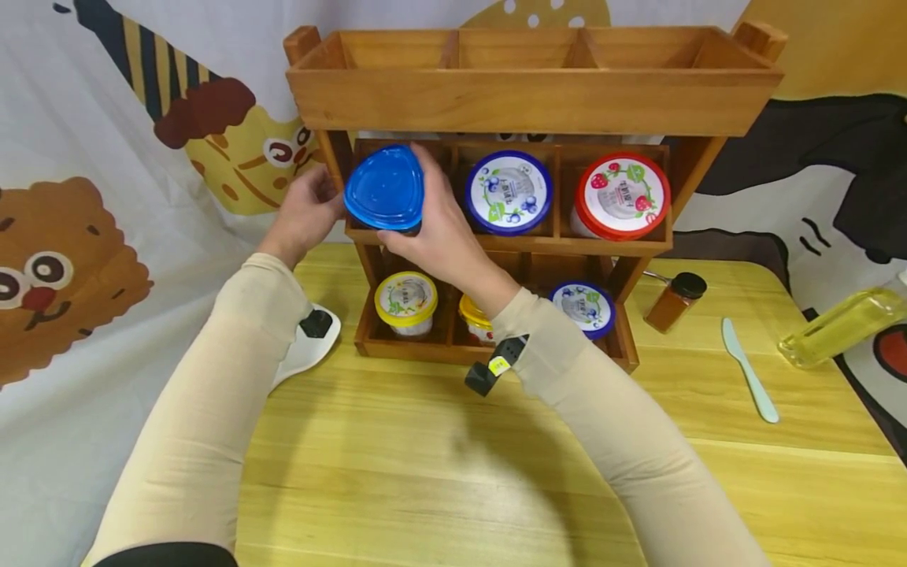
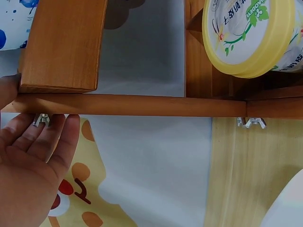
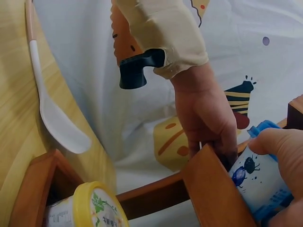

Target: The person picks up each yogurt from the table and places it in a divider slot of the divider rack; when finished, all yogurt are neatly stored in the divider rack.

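A container with a blue lid [image 1: 385,189] is at the left compartment of the rack's middle tier. My right hand [image 1: 448,236] grips it, with the thumb in front; the right wrist view shows dark blue prints on its pale side [image 3: 258,182]. At the rack's left side, my left hand [image 1: 303,216] holds the wooden upright of the rack [image 2: 142,105], thumb on one side and fingers on the other, close to a wing nut [image 2: 41,119]. Beside the blue-lidded container stand a purple-lidded tub [image 1: 509,193] and a red-lidded tub [image 1: 623,197].
On the bottom tier are yellow-lidded tubs [image 1: 406,301] and another purple-lidded tub [image 1: 583,309]. A white spoon [image 1: 312,348] lies left of the rack. To the right are a spice jar [image 1: 675,302], a pale green knife [image 1: 749,372] and an oil bottle [image 1: 839,327].
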{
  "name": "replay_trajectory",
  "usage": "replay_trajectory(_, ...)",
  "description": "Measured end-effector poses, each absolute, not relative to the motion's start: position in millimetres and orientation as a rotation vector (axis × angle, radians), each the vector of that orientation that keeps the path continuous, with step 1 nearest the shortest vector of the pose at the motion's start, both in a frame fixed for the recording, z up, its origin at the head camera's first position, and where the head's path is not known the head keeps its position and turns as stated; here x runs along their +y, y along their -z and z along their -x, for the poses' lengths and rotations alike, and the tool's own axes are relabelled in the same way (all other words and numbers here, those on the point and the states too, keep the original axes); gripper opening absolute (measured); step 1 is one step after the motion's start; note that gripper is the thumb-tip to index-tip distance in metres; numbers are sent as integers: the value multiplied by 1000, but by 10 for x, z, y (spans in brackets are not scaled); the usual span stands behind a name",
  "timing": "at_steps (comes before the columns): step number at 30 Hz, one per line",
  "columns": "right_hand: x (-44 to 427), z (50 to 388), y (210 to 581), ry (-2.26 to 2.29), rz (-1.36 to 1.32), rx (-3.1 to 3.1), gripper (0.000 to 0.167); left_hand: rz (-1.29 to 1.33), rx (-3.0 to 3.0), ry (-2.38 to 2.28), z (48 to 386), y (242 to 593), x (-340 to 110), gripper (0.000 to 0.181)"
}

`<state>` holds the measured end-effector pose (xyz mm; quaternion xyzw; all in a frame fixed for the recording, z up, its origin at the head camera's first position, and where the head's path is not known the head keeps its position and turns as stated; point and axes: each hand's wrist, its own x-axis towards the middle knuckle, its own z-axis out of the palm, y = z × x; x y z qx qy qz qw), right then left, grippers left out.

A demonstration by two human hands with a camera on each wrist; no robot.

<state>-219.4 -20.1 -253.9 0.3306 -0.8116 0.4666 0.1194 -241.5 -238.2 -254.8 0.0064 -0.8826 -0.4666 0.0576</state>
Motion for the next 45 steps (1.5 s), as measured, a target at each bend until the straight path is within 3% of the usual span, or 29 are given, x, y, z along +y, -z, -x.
replay_trajectory(15, -223, 2107, 2433, -1288, -841, -2507, 104, -2, -2655, 1461, 2426, 2549, -2378, 44)
replay_trajectory(32, -89, 1843, 2331, -1204, -825, -2416, 85, -6, -2657, 1426, 2401, 2556, -2378, 31)
replay_trajectory(45, 351, 1396, 2198, -1253, -933, -2252, 72, 108, -2684, 1453, 2373, 2542, -2443, 50)
